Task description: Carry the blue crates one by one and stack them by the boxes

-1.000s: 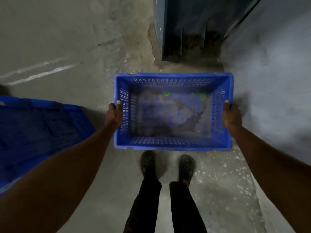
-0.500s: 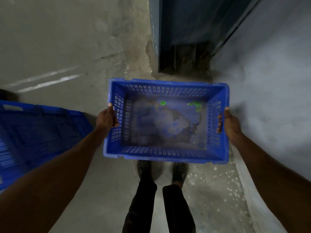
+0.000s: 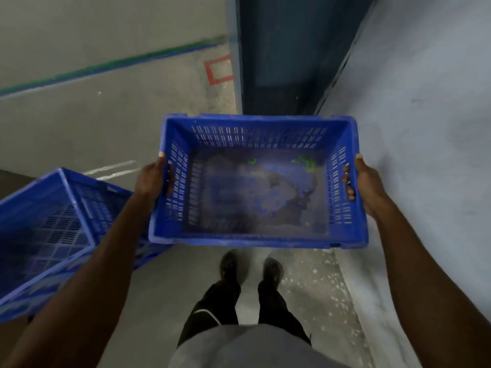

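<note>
A blue slotted plastic crate [image 3: 255, 237] hangs in the air in front of me, held level above my feet. Its dirty bottom carries a few small green scraps. My left hand [image 3: 154, 179] grips the crate's left wall, thumb on the rim. My right hand [image 3: 364, 181] grips the right wall, fingers curled through the side slots. More blue crates [image 3: 50, 224] stand tilted at the lower left, beside my left forearm. No boxes are in view.
A dark blue metal panel or door [image 3: 287, 54] rises straight ahead. A pale grey wall [image 3: 430, 128] runs along the right. The concrete floor [image 3: 106, 115] spreads to the left, with a green-blue painted line and a red square marking [image 3: 219, 70].
The crate has risen higher and closer to me in both hands. My view has tipped up, showing the painted line and red marking, and the crates at the left appear nearer.
</note>
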Demonstrator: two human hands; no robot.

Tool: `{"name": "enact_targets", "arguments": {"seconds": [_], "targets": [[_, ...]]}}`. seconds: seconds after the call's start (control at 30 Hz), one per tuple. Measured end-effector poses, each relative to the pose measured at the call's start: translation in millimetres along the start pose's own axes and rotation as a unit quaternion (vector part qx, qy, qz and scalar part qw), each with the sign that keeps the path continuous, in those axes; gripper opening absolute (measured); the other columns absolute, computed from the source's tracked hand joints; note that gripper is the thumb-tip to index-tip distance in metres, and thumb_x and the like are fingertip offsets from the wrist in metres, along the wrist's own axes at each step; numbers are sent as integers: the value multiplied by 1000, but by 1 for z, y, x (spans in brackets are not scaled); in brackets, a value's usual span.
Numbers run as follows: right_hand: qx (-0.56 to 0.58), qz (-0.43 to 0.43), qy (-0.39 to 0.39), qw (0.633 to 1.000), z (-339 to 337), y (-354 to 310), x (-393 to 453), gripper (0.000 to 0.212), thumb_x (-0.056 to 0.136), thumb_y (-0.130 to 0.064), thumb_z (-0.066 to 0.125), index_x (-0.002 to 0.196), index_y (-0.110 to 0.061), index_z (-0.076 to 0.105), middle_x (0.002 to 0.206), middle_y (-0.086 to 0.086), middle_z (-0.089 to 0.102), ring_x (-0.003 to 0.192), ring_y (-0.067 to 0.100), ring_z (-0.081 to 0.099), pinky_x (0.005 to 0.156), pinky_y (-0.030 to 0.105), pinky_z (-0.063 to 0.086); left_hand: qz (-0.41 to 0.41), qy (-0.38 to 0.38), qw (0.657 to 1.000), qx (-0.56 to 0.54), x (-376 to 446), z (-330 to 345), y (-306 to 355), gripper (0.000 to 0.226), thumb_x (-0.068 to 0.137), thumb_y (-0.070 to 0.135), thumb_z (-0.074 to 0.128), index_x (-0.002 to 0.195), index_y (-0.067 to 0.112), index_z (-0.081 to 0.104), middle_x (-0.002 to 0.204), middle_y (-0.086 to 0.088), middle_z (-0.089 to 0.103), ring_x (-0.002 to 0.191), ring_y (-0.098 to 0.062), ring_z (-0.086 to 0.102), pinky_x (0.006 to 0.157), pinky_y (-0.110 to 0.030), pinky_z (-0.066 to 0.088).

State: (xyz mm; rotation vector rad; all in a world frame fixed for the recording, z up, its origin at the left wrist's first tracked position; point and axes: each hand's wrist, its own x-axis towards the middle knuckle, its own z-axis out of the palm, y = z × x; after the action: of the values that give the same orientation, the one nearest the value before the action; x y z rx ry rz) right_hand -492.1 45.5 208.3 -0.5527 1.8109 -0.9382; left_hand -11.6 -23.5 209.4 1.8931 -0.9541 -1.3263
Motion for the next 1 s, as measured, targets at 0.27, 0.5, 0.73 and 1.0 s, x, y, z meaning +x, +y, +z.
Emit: {"name": "enact_targets", "arguments": {"seconds": [0.27,0.5,0.73,1.0], "targets": [[14,-27,69,997,-43,-24,-106,55,100,-61,36,90,-12,59,68,5,54,43,14,38,43,26,36,59,-31,998,18,-53,-14,83,55,98,58,42,86,8,61,66,-8,56,41,-16,43,41,-26,38],[88,-3,194,977,-69,28,-214,56,99,-62,38,91,-11,58,65,4,53,44,14,40,44,26,38,108,-156,979,76,-69,22,124,54,100,56,41,91,6,60,69,-10,54,46,-20,42,43,-28,37],[195,51,361,911,-74,115,-354,53,101,-59,36,90,-11,57,66,6,52,46,16,41,44,26,37,182,-312,916,173,-118,97,141,55,99,59,39,88,10,62,67,-8,58,38,-15,45,41,-24,38],[268,96,540,792,-55,242,-564,61,99,-62,38,89,-6,62,66,8,59,51,22,48,52,31,41,257,-483,786,287,-281,182,100,59,96,63,40,88,11,66,68,-8,63,57,-24,54,59,-35,47]]}}
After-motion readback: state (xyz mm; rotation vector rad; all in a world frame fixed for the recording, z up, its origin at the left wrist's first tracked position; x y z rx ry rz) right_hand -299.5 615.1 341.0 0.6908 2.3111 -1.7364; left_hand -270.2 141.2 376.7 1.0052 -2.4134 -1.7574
